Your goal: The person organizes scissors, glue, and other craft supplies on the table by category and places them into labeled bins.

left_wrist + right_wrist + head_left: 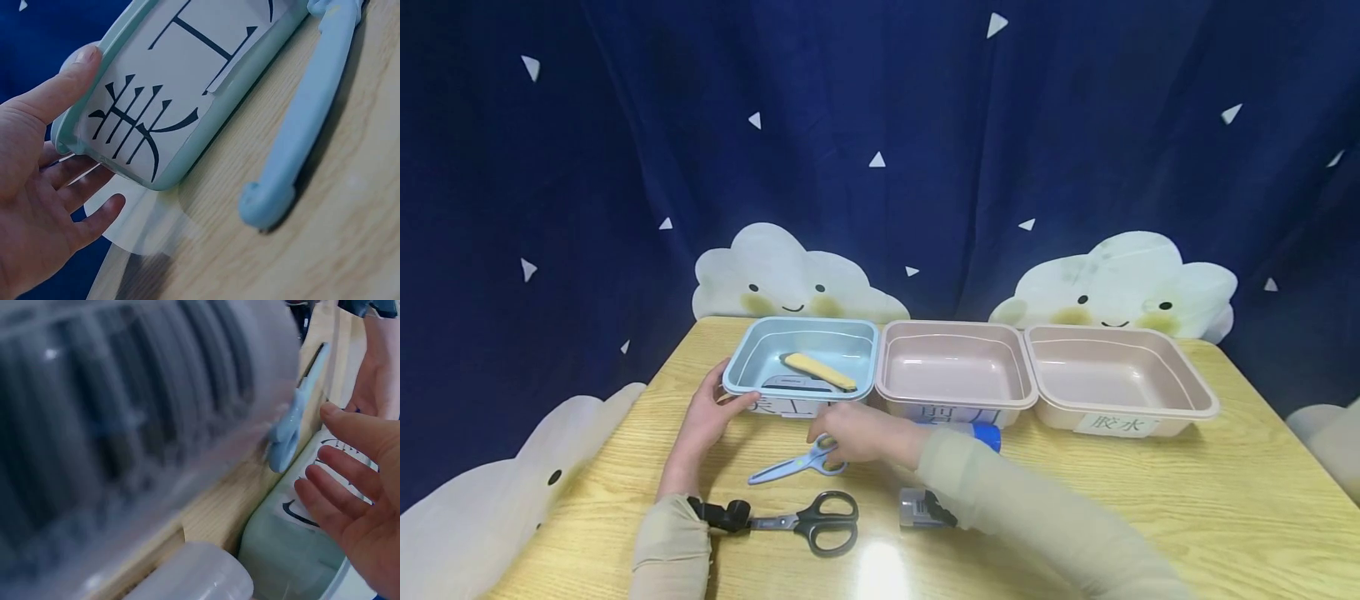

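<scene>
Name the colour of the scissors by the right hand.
Light blue scissors, best seen in the head view.

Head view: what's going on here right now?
A person's left hand rests against the left end of the blue bin, while the right hand hovers above the handles of the blue scissors, not touching them in the right wrist view. Those scissors lie on the table, as do black scissors nearer the person. A yellow cutter lies in the blue bin.

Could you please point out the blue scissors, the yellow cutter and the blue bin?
Blue scissors (801,463): head view, near the pivot.
Yellow cutter (817,370): head view, middle of its body.
Blue bin (812,342): head view, inside of back wall.
</scene>
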`<state>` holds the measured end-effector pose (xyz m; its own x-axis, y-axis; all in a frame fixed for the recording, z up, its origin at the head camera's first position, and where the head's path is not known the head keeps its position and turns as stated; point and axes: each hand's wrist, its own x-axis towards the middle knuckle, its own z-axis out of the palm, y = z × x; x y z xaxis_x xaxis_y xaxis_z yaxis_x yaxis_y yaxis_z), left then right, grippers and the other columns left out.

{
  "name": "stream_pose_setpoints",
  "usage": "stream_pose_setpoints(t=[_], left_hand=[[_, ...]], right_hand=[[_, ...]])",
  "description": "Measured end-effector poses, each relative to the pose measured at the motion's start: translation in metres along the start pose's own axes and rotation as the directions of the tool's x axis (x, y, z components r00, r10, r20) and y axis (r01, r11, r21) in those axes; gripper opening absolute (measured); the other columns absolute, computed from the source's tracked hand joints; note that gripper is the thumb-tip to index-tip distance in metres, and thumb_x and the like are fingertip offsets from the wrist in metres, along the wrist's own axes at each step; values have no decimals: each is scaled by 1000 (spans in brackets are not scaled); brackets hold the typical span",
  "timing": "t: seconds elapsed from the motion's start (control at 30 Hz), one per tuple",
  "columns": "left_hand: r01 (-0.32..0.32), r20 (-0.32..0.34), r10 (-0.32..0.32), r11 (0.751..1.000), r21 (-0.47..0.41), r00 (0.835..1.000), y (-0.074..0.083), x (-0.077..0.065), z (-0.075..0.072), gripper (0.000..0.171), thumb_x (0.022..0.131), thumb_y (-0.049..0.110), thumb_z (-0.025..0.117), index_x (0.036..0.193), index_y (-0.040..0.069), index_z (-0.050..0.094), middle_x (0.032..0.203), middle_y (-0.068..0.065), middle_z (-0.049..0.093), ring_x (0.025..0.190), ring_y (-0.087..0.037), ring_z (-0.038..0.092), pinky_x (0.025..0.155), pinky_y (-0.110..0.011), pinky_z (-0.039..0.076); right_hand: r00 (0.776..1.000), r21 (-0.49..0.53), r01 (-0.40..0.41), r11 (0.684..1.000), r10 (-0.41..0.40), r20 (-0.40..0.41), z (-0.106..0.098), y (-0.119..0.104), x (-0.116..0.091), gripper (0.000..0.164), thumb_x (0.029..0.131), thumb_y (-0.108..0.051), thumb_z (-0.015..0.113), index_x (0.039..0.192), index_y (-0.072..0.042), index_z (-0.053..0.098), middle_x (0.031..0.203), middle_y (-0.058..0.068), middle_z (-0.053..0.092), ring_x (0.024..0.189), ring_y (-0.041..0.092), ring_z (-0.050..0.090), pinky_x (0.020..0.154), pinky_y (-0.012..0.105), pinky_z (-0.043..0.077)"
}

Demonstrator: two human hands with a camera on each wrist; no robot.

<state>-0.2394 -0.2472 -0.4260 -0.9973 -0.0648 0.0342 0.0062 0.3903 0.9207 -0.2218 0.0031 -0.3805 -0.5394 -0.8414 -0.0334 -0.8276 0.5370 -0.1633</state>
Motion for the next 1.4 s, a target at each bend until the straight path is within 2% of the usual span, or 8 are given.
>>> stream_pose_setpoints(t=[0.13,0.33,0.63,0.9,1.13,1.4], left_hand=[[-12,10,11,1000,15,1000,0,1,0,90,78,31,71,146,12,16,146,-17,27,127,-37,35,101,-47,36],[-12,17,11,1000,23,1000,0,1,-1,91,76,33,72,146,12,17,145,-17,29,124,-36,38,99,-47,38],[-32,20,31,998,56,999,-3,1,-2,91,76,37,72,145,12,18,143,-17,31,124,-36,39,99,-48,38],[-30,21,29,998,58,999,-3,2,-2,92,76,36,72,145,11,17,143,-18,31,123,-37,40,98,-47,39],[-11,17,10,998,56,1000,0,3,-2,93,77,36,71,146,11,14,145,-18,27,125,-37,38,99,-47,38],[-16,18,15,998,67,1000,-1,1,-3,91,78,35,71,146,11,15,145,-19,27,126,-38,36,100,-48,37]], right_hand=[[999,-37,-21,999,22,37,6,0,4,41,72,-24,76,112,-16,65,108,-5,62,94,7,57,83,15,45],[998,-73,-27,997,31,59,11,2,9,44,72,-25,76,113,-17,64,109,-3,62,97,9,58,85,17,46],[996,-118,-17,993,27,82,20,7,13,23,72,-27,76,94,-22,70,85,-8,62,75,4,52,68,14,44],[997,-139,-38,990,48,65,19,6,13,17,70,-20,77,86,-21,71,80,-7,61,72,4,49,66,13,44],[1000,-140,-20,990,23,21,11,6,7,15,70,-12,74,83,-19,70,77,-7,60,69,5,49,63,13,42],[999,-124,50,991,-51,-11,5,6,-6,19,73,-22,74,91,-19,70,84,-5,64,73,4,51,64,12,42]])
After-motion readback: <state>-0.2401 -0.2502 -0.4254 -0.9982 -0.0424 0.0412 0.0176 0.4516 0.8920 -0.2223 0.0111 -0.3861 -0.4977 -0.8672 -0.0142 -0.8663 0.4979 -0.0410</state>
